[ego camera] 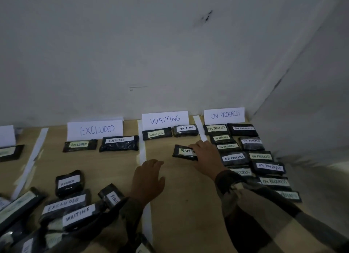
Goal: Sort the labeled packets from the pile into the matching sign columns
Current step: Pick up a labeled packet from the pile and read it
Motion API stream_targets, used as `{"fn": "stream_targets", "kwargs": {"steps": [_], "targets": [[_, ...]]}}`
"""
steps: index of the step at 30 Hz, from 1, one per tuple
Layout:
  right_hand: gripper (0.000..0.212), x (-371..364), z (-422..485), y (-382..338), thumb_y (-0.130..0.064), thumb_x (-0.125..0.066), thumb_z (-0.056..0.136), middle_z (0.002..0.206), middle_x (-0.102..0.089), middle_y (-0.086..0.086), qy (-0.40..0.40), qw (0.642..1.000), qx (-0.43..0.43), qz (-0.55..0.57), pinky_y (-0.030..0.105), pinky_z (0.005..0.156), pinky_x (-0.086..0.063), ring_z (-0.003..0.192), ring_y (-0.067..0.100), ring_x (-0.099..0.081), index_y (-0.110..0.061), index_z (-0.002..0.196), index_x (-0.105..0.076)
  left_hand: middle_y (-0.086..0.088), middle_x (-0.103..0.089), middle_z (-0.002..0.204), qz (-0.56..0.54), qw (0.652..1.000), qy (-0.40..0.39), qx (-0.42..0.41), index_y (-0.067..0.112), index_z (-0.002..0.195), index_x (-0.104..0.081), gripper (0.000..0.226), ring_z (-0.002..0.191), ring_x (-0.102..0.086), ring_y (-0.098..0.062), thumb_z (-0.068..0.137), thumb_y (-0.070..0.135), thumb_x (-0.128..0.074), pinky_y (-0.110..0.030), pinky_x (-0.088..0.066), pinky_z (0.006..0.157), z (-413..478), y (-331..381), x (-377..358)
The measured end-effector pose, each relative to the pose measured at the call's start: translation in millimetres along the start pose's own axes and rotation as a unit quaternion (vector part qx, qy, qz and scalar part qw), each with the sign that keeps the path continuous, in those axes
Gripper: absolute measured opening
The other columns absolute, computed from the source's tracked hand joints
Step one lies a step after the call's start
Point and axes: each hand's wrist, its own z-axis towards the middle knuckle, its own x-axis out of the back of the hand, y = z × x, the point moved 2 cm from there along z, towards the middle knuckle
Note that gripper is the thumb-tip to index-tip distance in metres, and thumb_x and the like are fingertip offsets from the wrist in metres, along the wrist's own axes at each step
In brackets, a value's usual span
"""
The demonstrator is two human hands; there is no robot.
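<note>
On the wooden table (179, 188) by grey walls (170, 54), right fingers (194, 145) grip a packet (184, 151), left fingers (152, 163) spread.

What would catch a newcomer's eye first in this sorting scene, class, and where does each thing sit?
First come the white signs standing along the wall: the EXCLUDED sign, WAITING sign and ON PROGRESS sign. Next is the right hand holding a WAITING packet mid-table below its sign. The ON PROGRESS column at right is crowded with dark packets, and the unsorted pile lies at lower left.
</note>
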Motion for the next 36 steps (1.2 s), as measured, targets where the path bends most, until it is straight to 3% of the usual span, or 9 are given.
{"fn": "stream_targets", "kwargs": {"steps": [6,12,20,28,33,36], "targets": [[0.047,-14.3,36.4,22.3,-0.013,-0.061,0.082,0.121,-0.057,0.006,0.004,1.000,0.027,-0.007,0.036,0.092,-0.040,0.108,0.024,-0.052,-0.016,0.128,-0.051,0.001,-0.040,0.143,-0.017,1.000,-0.012,0.012,0.023,0.138,-0.039,0.054,0.132,-0.036,-0.016,0.087,0.035,-0.054,-0.033,-0.034,0.103,27.9,5.9,-18.9],[0.038,-27.8,56.6,37.0,0.000,-0.072,0.062,0.093,-0.064,0.010,0.010,0.999,0.030,0.006,0.038,0.071,-0.050,0.082,0.029,-0.060,-0.009,0.098,-0.064,0.001,-0.036,0.146,-0.018,0.999,-0.029,0.032,0.023,0.139,-0.036,0.055,0.135,-0.030,-0.015,0.088,0.035,-0.053,-0.033,-0.030,0.107,40.4,4.4,-31.4],[0.034,-37.8,61.7,47.7,0.004,-0.074,0.057,0.083,-0.064,0.010,0.026,0.999,0.039,-0.009,0.037,0.060,-0.051,0.071,0.028,-0.060,-0.010,0.087,-0.066,0.001,-0.034,0.147,-0.016,0.998,-0.037,0.040,0.024,0.140,-0.036,0.057,0.136,-0.028,-0.015,0.087,0.034,-0.054,-0.032,-0.027,0.109,47.6,4.7,-36.3],[0.031,-31.6,43.0,31.8,-0.007,-0.072,0.061,0.087,-0.063,0.010,0.058,0.998,0.033,0.018,0.038,0.059,-0.050,0.075,0.029,-0.060,-0.012,0.092,-0.068,-0.001,-0.035,0.147,-0.012,0.998,-0.050,0.030,0.022,0.142,-0.033,0.059,0.135,-0.030,-0.016,0.088,0.035,-0.053,-0.036,-0.028,0.111,38.3,0.2,-31.3],[0.031,-33.2,13.9,-4.5,-0.026,-0.045,0.069,0.084,-0.062,0.005,0.067,0.988,0.063,0.121,0.035,0.063,-0.047,0.076,0.027,-0.060,-0.015,0.088,-0.067,-0.004,-0.039,0.144,0.001,0.998,-0.052,0.023,0.020,0.141,-0.035,0.063,0.132,-0.036,-0.021,0.083,0.041,-0.045,-0.037,-0.033,0.106,17.1,-13.7,-19.1],[0.032,-29.4,-7.7,-33.8,-0.027,-0.046,0.071,0.088,-0.061,0.007,0.035,0.986,0.059,0.153,0.038,0.069,-0.043,0.081,0.030,-0.058,-0.016,0.093,-0.067,-0.004,-0.041,0.144,0.006,0.998,-0.059,0.024,0.020,0.141,-0.037,0.068,0.131,-0.039,-0.022,0.078,0.045,-0.038,-0.039,-0.035,0.106,-3.5,-26.0,-8.2]]}}
